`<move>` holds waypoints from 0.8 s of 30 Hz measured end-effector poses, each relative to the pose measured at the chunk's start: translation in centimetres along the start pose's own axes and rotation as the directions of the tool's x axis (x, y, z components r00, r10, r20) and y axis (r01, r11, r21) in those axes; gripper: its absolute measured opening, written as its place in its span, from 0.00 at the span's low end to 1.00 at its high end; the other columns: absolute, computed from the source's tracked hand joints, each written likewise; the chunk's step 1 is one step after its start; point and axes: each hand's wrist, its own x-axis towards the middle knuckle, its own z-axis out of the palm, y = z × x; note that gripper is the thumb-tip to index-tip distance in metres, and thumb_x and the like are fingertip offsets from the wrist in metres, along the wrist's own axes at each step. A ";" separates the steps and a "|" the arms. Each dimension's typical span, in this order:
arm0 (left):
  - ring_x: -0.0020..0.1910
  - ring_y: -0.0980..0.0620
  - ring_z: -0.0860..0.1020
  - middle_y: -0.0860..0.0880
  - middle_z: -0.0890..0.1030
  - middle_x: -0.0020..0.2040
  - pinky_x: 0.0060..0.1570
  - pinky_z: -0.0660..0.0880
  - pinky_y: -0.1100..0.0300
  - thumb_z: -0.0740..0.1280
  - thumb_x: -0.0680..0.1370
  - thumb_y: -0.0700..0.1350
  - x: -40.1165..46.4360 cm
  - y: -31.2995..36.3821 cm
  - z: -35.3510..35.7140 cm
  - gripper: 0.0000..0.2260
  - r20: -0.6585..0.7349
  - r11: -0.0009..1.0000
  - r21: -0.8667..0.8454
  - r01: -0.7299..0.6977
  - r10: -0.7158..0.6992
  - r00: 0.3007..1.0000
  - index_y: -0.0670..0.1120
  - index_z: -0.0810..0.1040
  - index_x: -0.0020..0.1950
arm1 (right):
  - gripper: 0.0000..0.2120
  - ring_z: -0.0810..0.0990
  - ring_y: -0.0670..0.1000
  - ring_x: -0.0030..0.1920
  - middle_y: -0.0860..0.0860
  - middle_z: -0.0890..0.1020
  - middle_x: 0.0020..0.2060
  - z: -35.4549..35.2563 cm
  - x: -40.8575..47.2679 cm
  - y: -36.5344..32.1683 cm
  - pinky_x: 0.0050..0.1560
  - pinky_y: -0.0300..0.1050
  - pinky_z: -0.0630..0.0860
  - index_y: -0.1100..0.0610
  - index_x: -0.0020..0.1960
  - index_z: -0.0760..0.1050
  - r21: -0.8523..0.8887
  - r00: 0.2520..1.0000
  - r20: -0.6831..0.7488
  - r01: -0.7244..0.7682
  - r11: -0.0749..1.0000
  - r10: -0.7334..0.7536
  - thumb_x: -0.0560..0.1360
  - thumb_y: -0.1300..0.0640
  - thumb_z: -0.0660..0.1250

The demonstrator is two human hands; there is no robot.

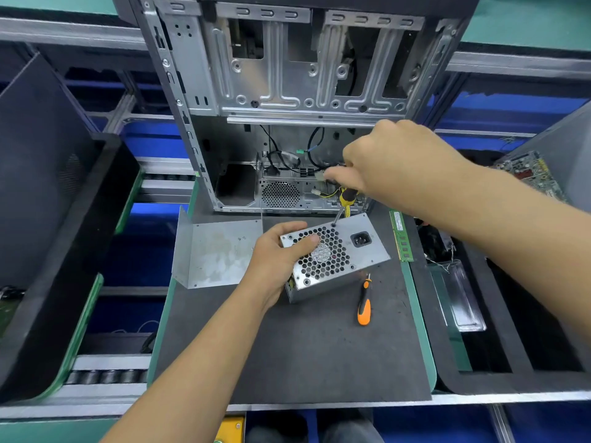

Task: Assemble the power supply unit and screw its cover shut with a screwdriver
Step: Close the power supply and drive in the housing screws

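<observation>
The silver power supply unit (355,257) stands tilted on the dark mat, its honeycomb fan grille and black power socket facing up. My left hand (278,254) grips its left end, thumb lying on the grille. My right hand (393,164) holds a yellow-and-black screwdriver (345,199) from above. The screwdriver's tip sits on a screw at the upper edge of the grille face. A bent sheet-metal cover (217,254) lies flat on the mat to the left of the unit, with two small screws on it.
An open computer case (287,91) stands behind the unit with loose cables inside. An orange-and-black screwdriver (364,305) lies on the mat to the right. A green memory stick (401,235) rests at the mat's right edge. Black trays flank both sides.
</observation>
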 end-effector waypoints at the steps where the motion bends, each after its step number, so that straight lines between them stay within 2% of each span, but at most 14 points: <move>1: 0.55 0.44 0.84 0.43 0.85 0.55 0.62 0.77 0.41 0.80 0.69 0.43 0.0 0.0 0.0 0.17 -0.005 1.000 -0.013 0.002 -0.002 1.000 0.50 0.82 0.56 | 0.29 0.66 0.56 0.35 0.52 0.62 0.30 -0.1 -0.1 -0.2 0.36 0.49 0.65 0.58 0.34 0.66 0.000 0.998 -0.009 -0.057 0.998 0.057 0.79 0.33 0.53; 3: 0.55 0.43 0.84 0.43 0.85 0.55 0.63 0.77 0.41 0.81 0.65 0.45 0.0 0.1 -0.1 0.19 -0.021 1.000 -0.026 0.002 -0.003 1.000 0.50 0.82 0.55 | 0.28 0.67 0.56 0.35 0.52 0.65 0.33 0.0 -0.3 0.0 0.36 0.50 0.66 0.55 0.35 0.64 0.058 0.993 0.075 -0.095 0.994 0.090 0.77 0.31 0.52; 4: 0.56 0.43 0.84 0.43 0.85 0.55 0.63 0.76 0.41 0.81 0.64 0.47 0.0 0.2 -0.1 0.21 -0.022 1.000 -0.025 0.001 -0.001 1.000 0.51 0.82 0.54 | 0.24 0.70 0.57 0.39 0.53 0.68 0.38 0.0 -0.5 0.4 0.40 0.51 0.69 0.54 0.40 0.66 0.135 0.987 0.150 -0.071 0.988 0.051 0.78 0.33 0.55; 6: 0.57 0.44 0.83 0.43 0.85 0.57 0.63 0.76 0.41 0.82 0.62 0.49 0.0 0.1 -0.1 0.22 -0.021 1.000 -0.014 -0.001 0.000 1.000 0.52 0.83 0.54 | 0.09 0.74 0.55 0.48 0.50 0.70 0.48 0.1 -0.8 1.1 0.51 0.51 0.73 0.51 0.49 0.69 0.311 0.978 0.190 0.029 0.950 -0.092 0.79 0.47 0.64; 7: 0.57 0.44 0.83 0.44 0.84 0.57 0.63 0.76 0.41 0.82 0.61 0.51 0.0 0.2 -0.1 0.22 -0.016 1.000 0.000 0.000 0.000 1.000 0.53 0.83 0.54 | 0.04 0.74 0.53 0.50 0.49 0.70 0.50 0.0 -0.9 1.3 0.52 0.49 0.73 0.51 0.51 0.72 0.332 0.974 0.173 0.081 0.940 -0.145 0.78 0.53 0.65; 9: 0.56 0.44 0.83 0.44 0.85 0.56 0.62 0.77 0.41 0.82 0.62 0.51 0.0 0.2 -0.1 0.22 0.002 1.000 0.006 0.004 -0.004 1.000 0.53 0.83 0.54 | 0.04 0.74 0.53 0.53 0.48 0.72 0.49 0.0 -0.8 1.6 0.54 0.50 0.74 0.51 0.52 0.78 0.287 0.976 0.138 0.122 0.950 -0.167 0.78 0.56 0.66; 11: 0.54 0.45 0.85 0.45 0.86 0.53 0.61 0.78 0.42 0.82 0.67 0.46 0.0 0.1 -0.3 0.20 0.007 1.000 -0.012 0.008 -0.008 1.000 0.49 0.81 0.57 | 0.06 0.77 0.57 0.53 0.51 0.75 0.46 0.0 -0.4 1.5 0.53 0.55 0.77 0.52 0.51 0.80 0.220 0.983 0.142 0.087 0.972 -0.120 0.79 0.51 0.66; 13: 0.53 0.45 0.85 0.44 0.86 0.53 0.59 0.79 0.44 0.80 0.70 0.44 0.0 0.1 -0.3 0.18 -0.016 0.999 -0.032 0.017 -0.018 1.000 0.47 0.80 0.58 | 0.14 0.78 0.62 0.48 0.54 0.75 0.40 0.3 -0.2 1.5 0.48 0.55 0.78 0.56 0.50 0.79 0.120 0.983 0.159 0.070 0.990 -0.089 0.81 0.46 0.62; 15: 0.50 0.45 0.85 0.44 0.86 0.51 0.52 0.82 0.49 0.76 0.74 0.47 -0.2 0.1 -0.7 0.15 -0.052 0.999 -0.036 0.000 -0.002 0.999 0.46 0.80 0.58 | 0.19 0.77 0.62 0.43 0.54 0.70 0.33 0.8 -0.1 1.6 0.43 0.54 0.76 0.59 0.47 0.76 0.029 0.989 0.115 0.087 0.996 -0.090 0.83 0.45 0.56; 17: 0.48 0.48 0.86 0.46 0.87 0.48 0.45 0.82 0.59 0.70 0.80 0.47 -0.6 -0.3 -2.2 0.09 -0.109 0.997 -0.031 -0.073 0.069 0.992 0.44 0.80 0.57 | 0.21 0.74 0.61 0.39 0.53 0.67 0.30 0.9 0.0 2.0 0.43 0.55 0.77 0.59 0.44 0.73 0.009 0.992 0.079 0.100 0.995 -0.100 0.83 0.45 0.53; 19: 0.44 0.50 0.86 0.48 0.86 0.46 0.40 0.80 0.64 0.65 0.83 0.46 -1.8 -1.3 -5.0 0.06 -0.231 0.982 0.100 -0.158 0.178 0.957 0.46 0.81 0.53 | 0.21 0.74 0.61 0.40 0.54 0.68 0.32 1.0 0.1 2.4 0.44 0.56 0.77 0.57 0.43 0.71 0.026 0.993 0.091 0.073 0.997 -0.076 0.81 0.41 0.53; 21: 0.40 0.54 0.84 0.52 0.85 0.43 0.39 0.77 0.65 0.65 0.82 0.46 -3.4 -3.0 -8.2 0.07 -0.322 0.891 0.421 -0.170 0.322 0.890 0.53 0.82 0.48 | 0.16 0.75 0.61 0.44 0.54 0.72 0.42 1.3 0.0 2.6 0.46 0.54 0.74 0.55 0.48 0.70 0.119 0.987 0.139 0.070 0.991 -0.086 0.80 0.41 0.59; 22: 0.39 0.57 0.82 0.55 0.84 0.40 0.40 0.76 0.64 0.67 0.81 0.45 -4.2 -3.9 -9.5 0.08 -0.303 0.809 0.568 -0.151 0.377 0.875 0.57 0.82 0.45 | 0.11 0.75 0.59 0.46 0.53 0.71 0.47 1.6 0.0 2.7 0.46 0.52 0.73 0.53 0.51 0.69 0.195 0.985 0.129 0.088 0.977 -0.115 0.79 0.45 0.62; 24: 0.41 0.60 0.80 0.57 0.82 0.40 0.46 0.75 0.63 0.71 0.78 0.42 -5.3 -5.8 -11.1 0.11 -0.214 0.651 0.751 -0.113 0.401 0.891 0.59 0.81 0.44 | 0.07 0.73 0.54 0.46 0.49 0.69 0.49 1.8 -0.2 2.8 0.45 0.48 0.69 0.51 0.52 0.70 0.307 0.979 0.096 0.145 0.940 -0.182 0.76 0.55 0.66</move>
